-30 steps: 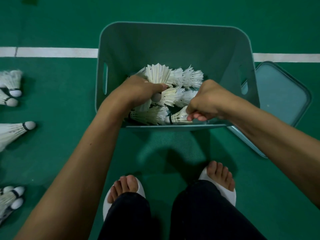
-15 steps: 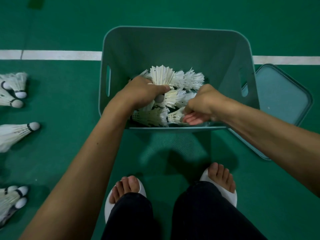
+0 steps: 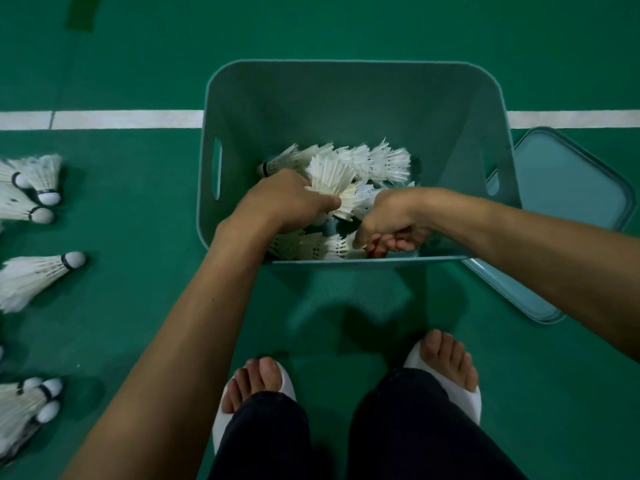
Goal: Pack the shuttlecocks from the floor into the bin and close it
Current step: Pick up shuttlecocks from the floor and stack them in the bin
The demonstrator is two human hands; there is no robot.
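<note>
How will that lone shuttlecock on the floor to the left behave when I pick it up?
The lone shuttlecock is mostly thin feather skirt, so it is probably very light and easily crushed. Lying on its side with a rounded white tip, it may roll in an arc if nudged.

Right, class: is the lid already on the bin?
No, the lid lies on the green floor beside the open bin, to its right.
</note>
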